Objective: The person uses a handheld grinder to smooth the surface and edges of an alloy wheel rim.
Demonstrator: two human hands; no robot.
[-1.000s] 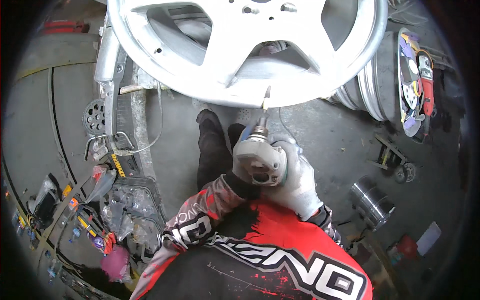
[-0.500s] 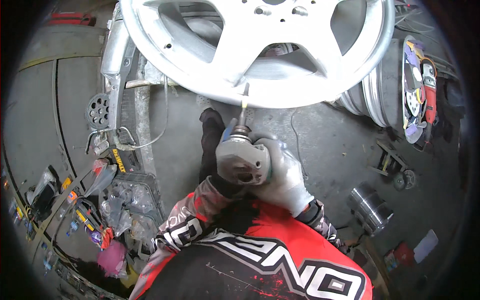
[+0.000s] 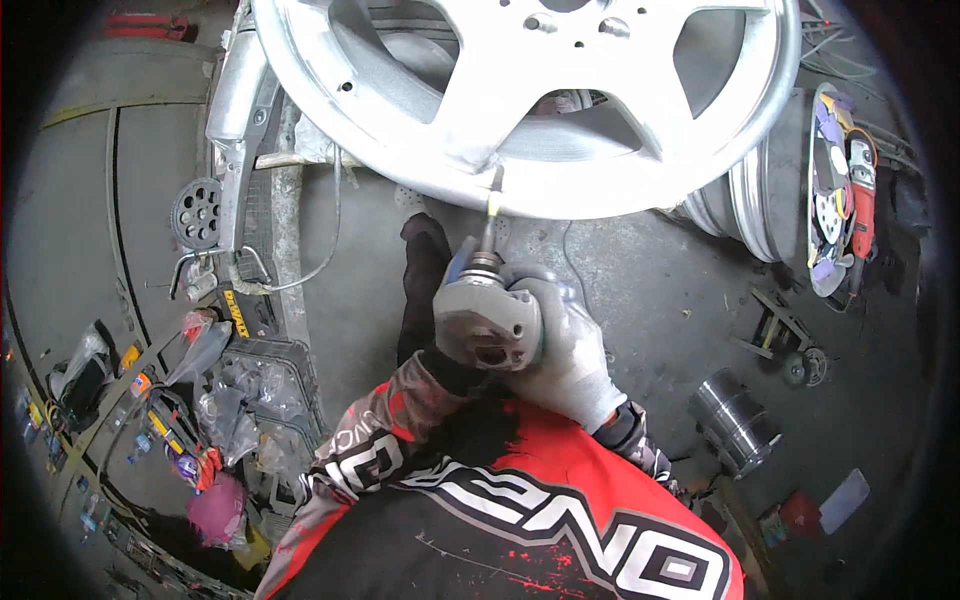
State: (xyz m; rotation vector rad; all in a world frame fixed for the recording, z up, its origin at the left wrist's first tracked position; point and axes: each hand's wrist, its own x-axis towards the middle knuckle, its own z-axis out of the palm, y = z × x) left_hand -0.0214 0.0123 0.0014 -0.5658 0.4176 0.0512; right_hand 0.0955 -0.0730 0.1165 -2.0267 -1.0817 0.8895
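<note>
A silver-white alloy wheel [image 3: 590, 185] fills the top of the view, its spokes pointing toward me. In front of its near rim I hold a grey die grinder [image 3: 487, 322], pointing away from me. Its slim shank and dark burr [image 3: 497, 180] overlap the rim below a spoke's foot; I cannot tell whether they touch. My right hand [image 3: 570, 345], in a grey-white work glove, is closed around the grinder's right side. My left hand [image 3: 458, 262] is mostly hidden behind the tool; only bluish-grey glove fingers show along its left side, wrapped round it.
On the right, another wheel [image 3: 755, 190] carries a tray [image 3: 822, 275] of sanding discs beside a red angle grinder [image 3: 862, 200]. A metal cylinder [image 3: 735, 420] lies on the floor. At left are a toolbox [image 3: 310, 390] with plastic bags and a hanging hose [image 3: 325, 265].
The wheel and surroundings sit slightly shifted in the picture, the wheel a little to the right. Both hands keep their hold on the die grinder, which stays nearly in place.
</note>
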